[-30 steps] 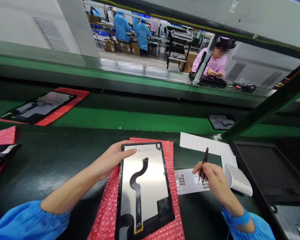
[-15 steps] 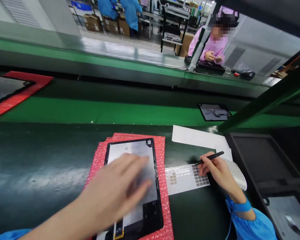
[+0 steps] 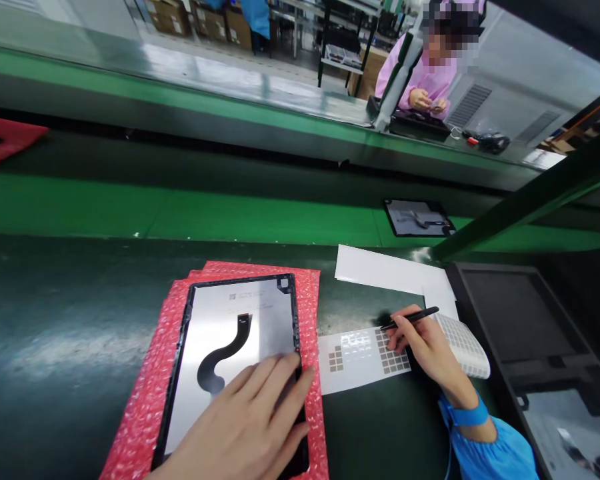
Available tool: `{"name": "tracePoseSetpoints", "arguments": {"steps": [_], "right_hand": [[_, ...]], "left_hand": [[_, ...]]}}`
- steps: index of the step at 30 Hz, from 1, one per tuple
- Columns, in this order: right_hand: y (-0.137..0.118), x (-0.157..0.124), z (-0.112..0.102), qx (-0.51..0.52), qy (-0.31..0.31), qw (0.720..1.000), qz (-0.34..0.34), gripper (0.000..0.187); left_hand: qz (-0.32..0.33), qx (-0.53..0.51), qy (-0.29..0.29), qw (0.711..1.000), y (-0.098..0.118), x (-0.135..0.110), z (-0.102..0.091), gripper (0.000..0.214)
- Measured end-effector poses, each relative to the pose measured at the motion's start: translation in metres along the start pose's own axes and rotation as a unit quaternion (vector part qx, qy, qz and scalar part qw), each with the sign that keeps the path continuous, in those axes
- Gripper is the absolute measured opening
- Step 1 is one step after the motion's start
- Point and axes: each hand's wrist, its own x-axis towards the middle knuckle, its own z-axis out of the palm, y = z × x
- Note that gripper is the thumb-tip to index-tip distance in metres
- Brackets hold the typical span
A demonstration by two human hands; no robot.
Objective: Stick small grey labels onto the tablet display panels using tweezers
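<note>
A tablet screen panel (image 3: 225,347), silvery back up with a black frame, lies on pink bubble wrap (image 3: 147,387). A black ribbon cable (image 3: 225,353) curves across its back. My left hand (image 3: 260,413) lies over the panel's lower right part, fingers stretched toward its right edge and hiding what is beneath. My right hand (image 3: 425,347) pinches black tweezers (image 3: 423,315). Their tip is at the top of a sheet of small grey square stickers (image 3: 350,380), beside the wrap. Under my right wrist, a curled sheet of similar squares (image 3: 465,347) shows.
White paper (image 3: 380,270) lies behind the sticker sheet. A black tray (image 3: 525,320) stands at the right, with another panel (image 3: 565,420) nearer me. On the green strip rests one more panel (image 3: 417,219), near a slanted green post (image 3: 510,207). A person in pink (image 3: 440,80) sits across.
My left hand has come down and right onto the panel's lower part, uncovering the ribbon cable. My right hand keeps the tweezers at the sticker sheet. The camera view has shifted slightly.
</note>
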Motion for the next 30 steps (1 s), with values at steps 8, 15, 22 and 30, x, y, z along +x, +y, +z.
{"name": "tracePoseSetpoints", "arguments": {"steps": [8, 15, 22, 30], "right_hand": [[0.0, 0.003, 0.002, 0.026, 0.013, 0.999, 0.036, 0.055], [-0.003, 0.009, 0.0, 0.064, 0.038, 0.995, 0.063, 0.065], [-0.03, 0.001, 0.01, 0.104, 0.029, 0.993, 0.052, 0.059], [-0.047, 0.012, 0.101, 0.181, -0.08, 0.98, 0.015, 0.05]], "left_hand": [[-0.068, -0.006, 0.02, 0.997, -0.007, -0.03, 0.007, 0.045], [-0.019, 0.039, -0.008, 0.999, -0.01, -0.027, 0.004, 0.041], [-0.057, -0.023, -0.152, 0.986, -0.003, -0.016, -0.001, 0.046], [-0.112, -0.078, -0.236, 0.962, -0.002, 0.0, -0.006, 0.054]]}}
